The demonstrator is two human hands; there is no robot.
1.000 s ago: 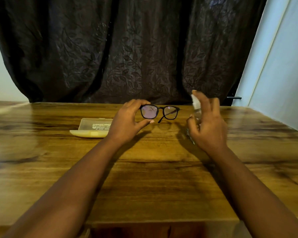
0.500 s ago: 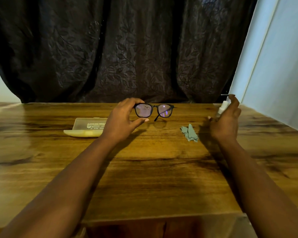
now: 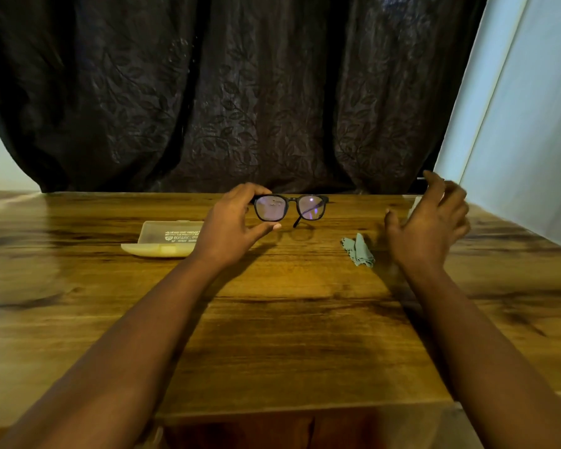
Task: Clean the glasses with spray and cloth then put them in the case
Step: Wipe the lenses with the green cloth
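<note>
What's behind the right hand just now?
A pale sliver of the spray bottle shows past the right hand; the rest is covered. The cloth lies beside it.

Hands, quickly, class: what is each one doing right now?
Left hand: pinches the glasses by one end of the frame, above the table.
Right hand: fingers spread and loose, holding nothing, beside the spray bottle.
</note>
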